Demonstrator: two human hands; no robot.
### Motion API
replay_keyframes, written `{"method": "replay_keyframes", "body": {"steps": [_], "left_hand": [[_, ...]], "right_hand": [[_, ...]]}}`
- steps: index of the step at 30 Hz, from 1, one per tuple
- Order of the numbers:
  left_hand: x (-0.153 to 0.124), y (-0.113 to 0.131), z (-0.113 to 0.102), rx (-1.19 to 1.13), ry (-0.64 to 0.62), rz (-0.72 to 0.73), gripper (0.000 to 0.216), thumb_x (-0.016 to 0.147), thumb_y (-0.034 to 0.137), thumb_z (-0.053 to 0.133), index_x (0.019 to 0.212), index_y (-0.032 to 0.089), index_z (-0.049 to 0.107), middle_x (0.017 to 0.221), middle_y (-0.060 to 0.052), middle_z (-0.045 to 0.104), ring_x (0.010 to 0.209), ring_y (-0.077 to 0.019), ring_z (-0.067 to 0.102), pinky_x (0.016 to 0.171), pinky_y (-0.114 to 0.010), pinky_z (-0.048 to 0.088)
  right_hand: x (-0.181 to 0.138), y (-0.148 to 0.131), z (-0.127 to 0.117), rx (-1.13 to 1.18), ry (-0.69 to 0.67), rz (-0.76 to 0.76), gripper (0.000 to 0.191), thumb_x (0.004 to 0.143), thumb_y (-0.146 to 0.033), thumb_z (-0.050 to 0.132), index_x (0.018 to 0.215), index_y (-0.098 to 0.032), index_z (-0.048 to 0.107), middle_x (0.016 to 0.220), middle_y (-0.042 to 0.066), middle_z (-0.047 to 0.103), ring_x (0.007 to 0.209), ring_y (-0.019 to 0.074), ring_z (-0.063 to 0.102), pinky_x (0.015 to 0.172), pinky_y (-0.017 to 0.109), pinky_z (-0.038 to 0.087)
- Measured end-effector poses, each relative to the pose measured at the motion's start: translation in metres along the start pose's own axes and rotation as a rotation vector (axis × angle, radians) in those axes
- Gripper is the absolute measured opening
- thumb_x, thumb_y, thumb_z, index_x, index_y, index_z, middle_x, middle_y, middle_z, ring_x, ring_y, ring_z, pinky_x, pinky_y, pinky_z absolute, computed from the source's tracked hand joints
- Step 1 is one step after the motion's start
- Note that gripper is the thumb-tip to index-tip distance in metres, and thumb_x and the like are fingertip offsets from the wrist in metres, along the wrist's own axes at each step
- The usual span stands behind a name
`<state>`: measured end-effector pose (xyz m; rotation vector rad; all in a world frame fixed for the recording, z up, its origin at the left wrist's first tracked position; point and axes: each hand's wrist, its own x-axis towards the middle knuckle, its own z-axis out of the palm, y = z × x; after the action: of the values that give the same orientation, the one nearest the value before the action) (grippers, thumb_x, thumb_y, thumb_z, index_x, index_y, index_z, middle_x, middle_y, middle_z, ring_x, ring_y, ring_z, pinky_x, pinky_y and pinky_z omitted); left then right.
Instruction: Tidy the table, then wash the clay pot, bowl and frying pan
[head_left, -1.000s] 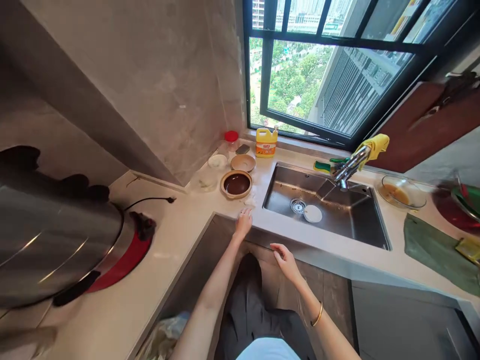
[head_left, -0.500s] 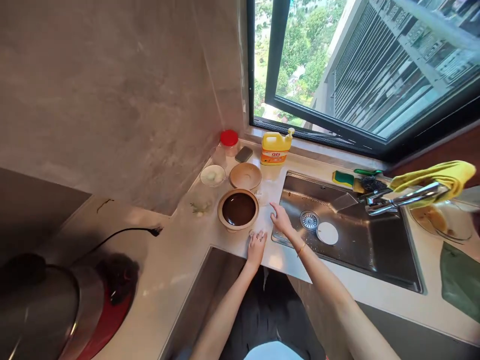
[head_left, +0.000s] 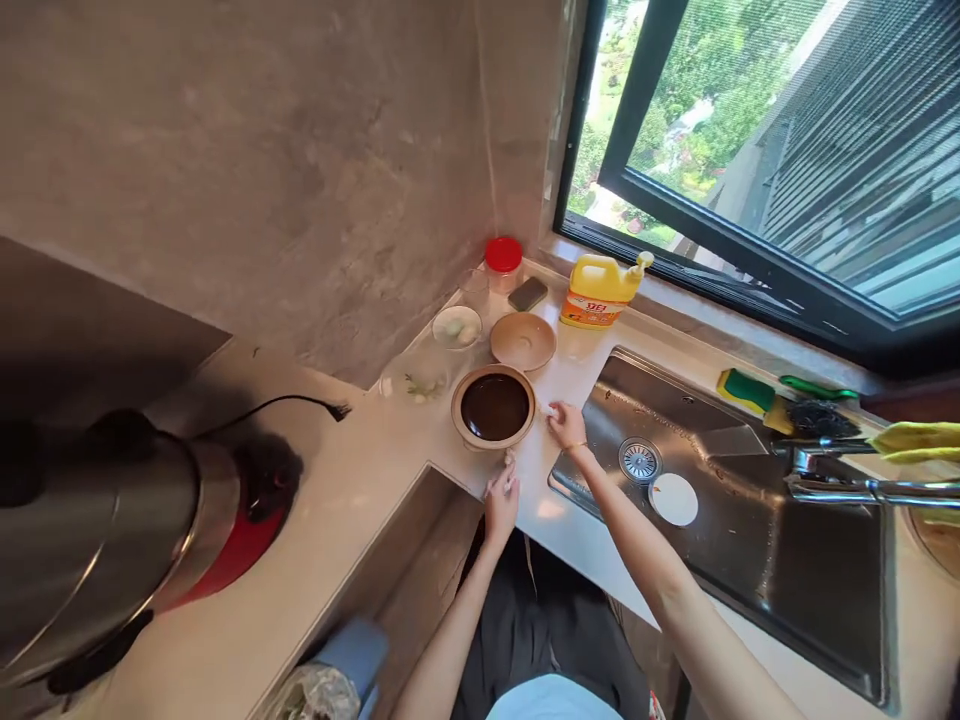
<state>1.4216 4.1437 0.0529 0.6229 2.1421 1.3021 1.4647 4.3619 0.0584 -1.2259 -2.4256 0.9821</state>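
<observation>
A tan clay pot (head_left: 460, 428) with a dark, shiny interior stands on the counter in front of me. My left hand (head_left: 501, 500) is closed just below the pot's near edge. Its raised fingers pinch a small pale piece that I cannot make out. My right hand (head_left: 567, 426) is beside the pot's right edge. It is closed, with another small whitish piece at its fingertips. Whether either piece touches the pot, I cannot tell. Behind the pot lies a shallow tan clay lid or bowl (head_left: 523, 340). A white bowl (head_left: 457, 328) with pale contents is left of it.
Green sprigs and pale bits (head_left: 422, 388) lie left of the pot. A yellow soap jug (head_left: 598, 292), a red-lidded jar (head_left: 503, 262) and a dark flat block (head_left: 528, 293) stand behind. To the right is a steel sink (head_left: 720, 500) holding a white dish (head_left: 673, 499); a cooker (head_left: 247, 490) is left.
My right hand has moved from pointing beside the sink to the pot's right edge, with fingers closed. My left hand has gone from resting flat to pinching. The view has shifted left.
</observation>
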Motion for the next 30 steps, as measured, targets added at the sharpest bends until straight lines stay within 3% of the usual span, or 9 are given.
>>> {"method": "replay_keyframes", "body": {"steps": [3,6,10,14,16,19,24,27,30], "left_hand": [[0.006,0.033,0.028,-0.520,-0.003,-0.184,0.038,0.086,0.033,0.057,0.120,0.016,0.060,0.121,-0.012,0.065,0.108,-0.0216,0.062,0.096,-0.036,0.047],[0.001,0.059,0.048,-0.753,-0.105,-0.171,0.046,0.081,0.043,0.064,0.118,0.016,0.059,0.119,-0.012,0.065,0.107,-0.0210,0.063,0.096,-0.033,0.047],[-0.020,0.062,0.049,-0.702,-0.072,-0.122,0.051,0.078,0.051,0.066,0.114,0.016,0.058,0.109,-0.012,0.067,0.100,-0.0213,0.064,0.091,-0.033,0.048],[-0.044,0.046,0.025,-0.490,0.221,-0.075,0.047,0.077,0.055,0.064,0.105,0.017,0.062,0.106,-0.011,0.065,0.102,-0.0220,0.062,0.092,-0.034,0.048],[-0.059,0.037,0.006,-0.432,0.383,-0.074,0.046,0.077,0.055,0.064,0.102,0.017,0.063,0.107,-0.011,0.064,0.104,-0.0227,0.061,0.093,-0.034,0.047],[-0.087,0.020,-0.031,-0.473,0.529,-0.126,0.045,0.080,0.054,0.061,0.104,0.016,0.062,0.101,-0.010,0.068,0.093,-0.0222,0.065,0.084,-0.033,0.050],[-0.161,-0.027,-0.119,-0.407,0.861,-0.271,0.047,0.079,0.055,0.058,0.100,0.014,0.062,0.093,-0.012,0.071,0.084,-0.0234,0.067,0.074,-0.033,0.052],[-0.228,-0.073,-0.187,-0.134,1.072,-0.403,0.049,0.082,0.058,0.051,0.098,0.013,0.063,0.093,-0.014,0.070,0.089,-0.0263,0.066,0.081,-0.038,0.051],[-0.296,-0.132,-0.252,0.302,1.090,-0.606,0.056,0.082,0.058,0.047,0.106,0.009,0.061,0.108,-0.021,0.066,0.109,-0.0337,0.058,0.097,-0.048,0.043]], "right_hand": [[-0.049,0.006,0.001,0.198,0.054,0.054,0.031,0.078,-0.028,0.054,0.103,-0.015,0.066,0.099,0.009,0.068,0.083,0.0202,0.060,0.078,0.034,0.049],[-0.092,0.007,-0.003,0.498,0.019,0.094,0.036,0.071,-0.036,0.061,0.100,-0.016,0.067,0.095,0.008,0.067,0.075,0.0179,0.059,0.070,0.031,0.050],[-0.119,-0.006,-0.022,0.678,-0.228,0.090,0.041,0.070,-0.038,0.063,0.104,-0.016,0.066,0.093,0.008,0.069,0.077,0.0189,0.061,0.074,0.033,0.050],[-0.134,-0.038,-0.031,0.850,-0.572,0.013,0.047,0.070,-0.030,0.064,0.116,-0.022,0.061,0.112,0.006,0.067,0.099,0.0216,0.061,0.088,0.036,0.049],[-0.145,-0.059,-0.022,0.890,-0.716,-0.021,0.057,0.068,-0.025,0.064,0.124,-0.025,0.054,0.118,0.005,0.064,0.105,0.0216,0.061,0.093,0.037,0.048],[-0.173,-0.097,0.010,0.892,-0.880,-0.103,0.066,0.071,-0.024,0.062,0.134,-0.027,0.043,0.126,0.006,0.058,0.112,0.0215,0.058,0.098,0.039,0.046],[-0.251,-0.157,0.079,0.729,-1.043,-0.389,0.069,0.074,-0.018,0.057,0.139,-0.026,0.034,0.144,0.011,0.040,0.125,0.0233,0.049,0.103,0.043,0.042],[-0.298,-0.180,0.113,0.597,-1.113,-0.483,0.067,0.075,-0.014,0.054,0.138,-0.027,0.036,0.142,0.011,0.040,0.124,0.0234,0.050,0.100,0.044,0.045],[-0.333,-0.192,0.140,0.533,-1.152,-0.436,0.061,0.076,-0.011,0.051,0.135,-0.028,0.041,0.138,0.010,0.044,0.117,0.0208,0.056,0.094,0.041,0.050]]}}
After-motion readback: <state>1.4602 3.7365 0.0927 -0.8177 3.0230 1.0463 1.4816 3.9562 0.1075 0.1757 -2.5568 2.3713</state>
